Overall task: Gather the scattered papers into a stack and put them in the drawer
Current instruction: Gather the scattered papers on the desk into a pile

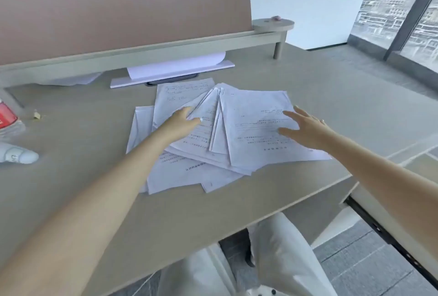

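Note:
Several white printed papers (251, 115) lie fanned and overlapping in a loose pile on the middle of the beige desk (331, 96). My left hand (183, 121) grips a bundle of sheets in the middle of the pile, thumb on top and fingers tucked under their edges. My right hand (305, 127) lies flat with spread fingers on the right-hand sheet, pressing on it without holding it. Below the desk's right end a drawer (369, 198) stands pulled out; its inside is hidden.
A raised shelf with a tan partition (118, 11) runs along the back of the desk; a white tray (170, 73) with a curled sheet sits under it. A red-labelled bottle (7, 115) and a white object (16, 156) lie at the left edge.

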